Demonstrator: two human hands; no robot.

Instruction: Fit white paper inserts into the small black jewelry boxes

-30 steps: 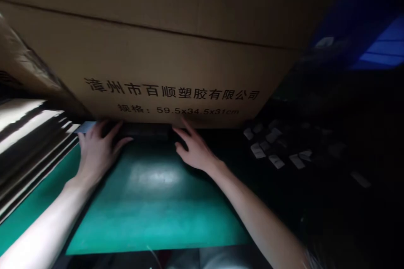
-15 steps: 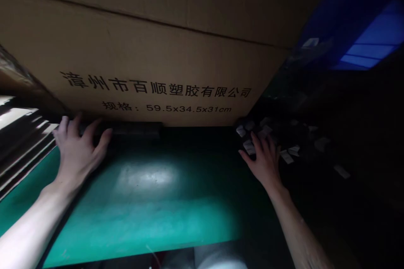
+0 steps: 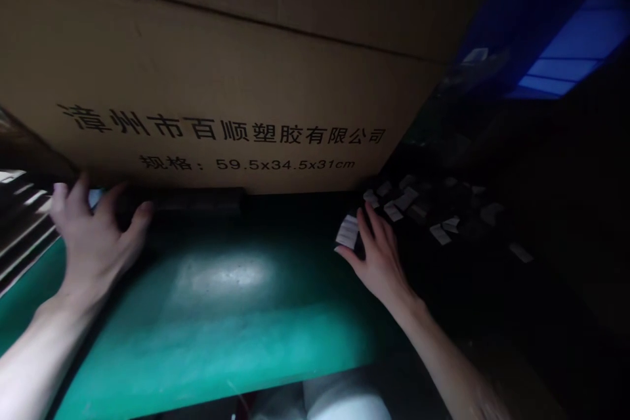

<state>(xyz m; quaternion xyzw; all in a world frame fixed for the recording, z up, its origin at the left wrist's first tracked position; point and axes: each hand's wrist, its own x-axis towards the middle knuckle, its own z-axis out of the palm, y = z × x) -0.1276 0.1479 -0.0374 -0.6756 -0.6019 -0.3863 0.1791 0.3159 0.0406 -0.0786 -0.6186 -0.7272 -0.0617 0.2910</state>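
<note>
My right hand (image 3: 381,259) pinches a small white paper slip (image 3: 347,231) between thumb and fingers, at the dark edge of a green mat (image 3: 221,328). Several similar slips (image 3: 394,212) lie scattered on the dark surface just to its right. My left hand (image 3: 93,243) rests at the mat's far left corner with its fingers spread. A small pale blue piece (image 3: 95,197) shows behind those fingers, mostly hidden. Between my hands, a black strip (image 3: 197,199) runs along the mat's far edge.
A large cardboard box (image 3: 221,79) printed with Chinese text and 59.5x34.5x31cm stands just beyond the mat. A striped stack of sheets (image 3: 24,200) lies at far left. A white roll (image 3: 344,400) sits below the mat's near edge. Blue light (image 3: 566,59) glows at upper right.
My right hand has moved over to the slips and now holds one. My left hand has shifted a little left, and the whole view has slid slightly.
</note>
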